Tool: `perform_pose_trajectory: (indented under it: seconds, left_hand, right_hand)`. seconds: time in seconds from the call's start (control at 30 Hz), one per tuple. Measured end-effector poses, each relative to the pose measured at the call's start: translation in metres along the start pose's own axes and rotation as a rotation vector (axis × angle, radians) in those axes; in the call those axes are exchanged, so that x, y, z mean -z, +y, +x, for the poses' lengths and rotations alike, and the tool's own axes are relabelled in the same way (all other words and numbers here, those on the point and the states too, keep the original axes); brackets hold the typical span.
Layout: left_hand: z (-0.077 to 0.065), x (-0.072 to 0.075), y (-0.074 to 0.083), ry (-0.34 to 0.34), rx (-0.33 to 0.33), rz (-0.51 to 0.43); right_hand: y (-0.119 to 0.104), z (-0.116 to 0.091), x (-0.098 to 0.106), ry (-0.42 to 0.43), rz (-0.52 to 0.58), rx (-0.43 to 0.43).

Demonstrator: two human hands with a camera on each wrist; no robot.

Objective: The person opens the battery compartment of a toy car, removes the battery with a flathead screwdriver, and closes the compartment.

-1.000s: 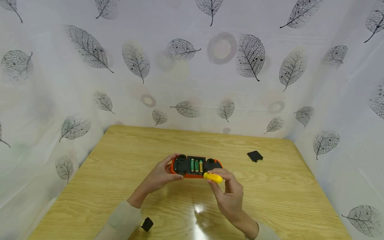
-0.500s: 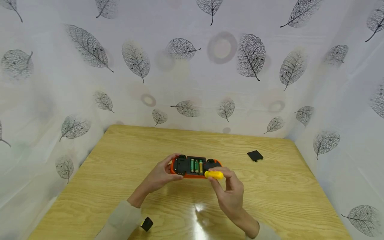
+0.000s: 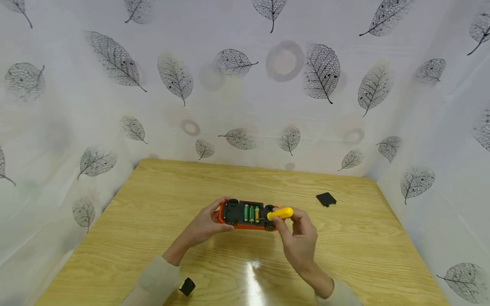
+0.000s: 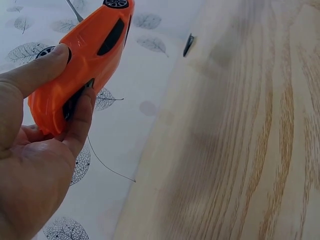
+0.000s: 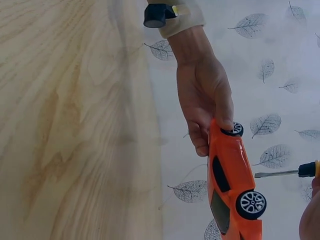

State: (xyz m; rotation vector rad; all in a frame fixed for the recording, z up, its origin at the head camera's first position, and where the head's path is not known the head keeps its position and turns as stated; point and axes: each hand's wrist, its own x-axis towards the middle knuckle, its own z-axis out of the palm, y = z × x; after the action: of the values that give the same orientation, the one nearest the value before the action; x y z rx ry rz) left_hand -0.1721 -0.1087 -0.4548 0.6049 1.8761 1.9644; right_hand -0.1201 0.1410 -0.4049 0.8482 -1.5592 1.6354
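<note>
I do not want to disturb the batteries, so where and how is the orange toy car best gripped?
Take the orange toy car by the end farther from the screwdriver, coming from the left, thumb and fingers across its long sides, as the left hand does. Its narrow body can be spanned, and the exposed batteries sit mid-underside, so this should spare them.

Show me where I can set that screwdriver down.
Bare table: right of the right hand, nearer than the black panel; left of the left hand; between the toy car and leaf-print backdrop. Crowded: around the car, hands and screwdriver; a black object by the left sleeve.
</note>
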Motion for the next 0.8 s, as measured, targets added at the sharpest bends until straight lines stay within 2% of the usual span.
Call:
perform_pose_trajectory:
  seconds: [0.27, 0.4, 0.8]
  left_hand:
    - [0.000, 0.000, -0.003, -0.010, 0.007, 0.012]
    - [0.000, 0.000, -0.004, -0.010, 0.010, 0.021]
    - [-0.001, -0.004, -0.002, -0.036, 0.010, 0.051]
  right_hand:
    - [-0.004, 0.018, 0.004, 0.050, -0.090, -0.040]
    - [-0.002, 0.023, 0.006, 0.062, -0.094, -0.070]
    - [0.010, 0.023, 0.009, 0.069, -0.141, -0.135]
